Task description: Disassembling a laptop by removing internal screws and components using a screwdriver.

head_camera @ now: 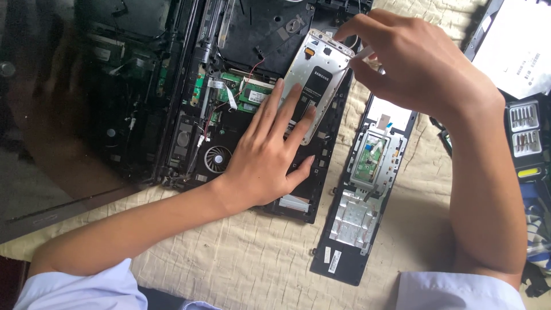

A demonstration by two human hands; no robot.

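An opened black laptop base lies on a cream quilted cloth, its green circuit boards, wires and round fan exposed. A silver metal drive bracket with a black label rests tilted on the base. My left hand lies flat on the bracket's lower end, fingers spread and pressing it down. My right hand hovers over the bracket's top right corner, pinching a thin white-handled tool whose tip is hidden by my fingers.
A detached black palm-rest panel with a touchpad board and foil lies right of the base. At the far right a case of screwdriver bits sits below white paper. A dark glossy screen lid spreads left.
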